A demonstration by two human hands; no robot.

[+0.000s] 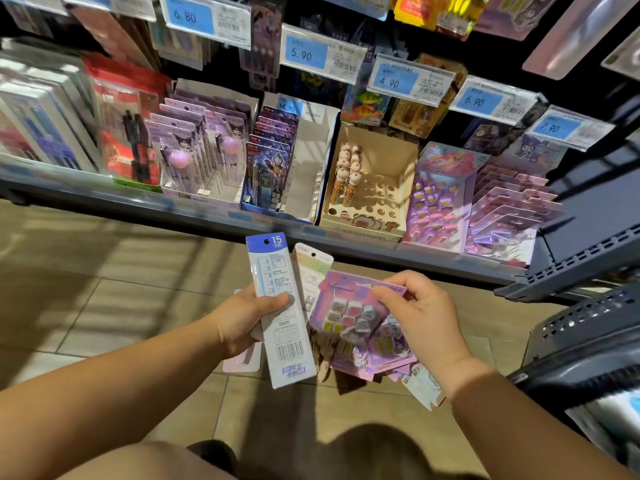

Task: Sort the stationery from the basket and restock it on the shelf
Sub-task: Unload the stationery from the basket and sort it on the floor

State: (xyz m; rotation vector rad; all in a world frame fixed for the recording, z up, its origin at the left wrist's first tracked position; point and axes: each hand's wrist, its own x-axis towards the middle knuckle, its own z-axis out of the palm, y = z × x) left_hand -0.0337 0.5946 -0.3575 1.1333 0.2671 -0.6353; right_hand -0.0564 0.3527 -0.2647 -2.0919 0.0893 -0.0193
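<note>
My left hand grips a fan of packs: a white and blue 15 cm ruler pack in front, a pale green-topped pack behind it, a pink one below. My right hand pinches the top edge of a purple eraser card, with more purple cards and a white pack beneath. The shelf ahead carries matching purple card stacks at the right. The dark basket sits at the right edge.
On the shelf stand red pen packs, purple pom-pom pen packs, blue hero card packs, a cardboard pen box with holes and a purple sharpener box. Blue price tags hang above. Tiled floor lies below.
</note>
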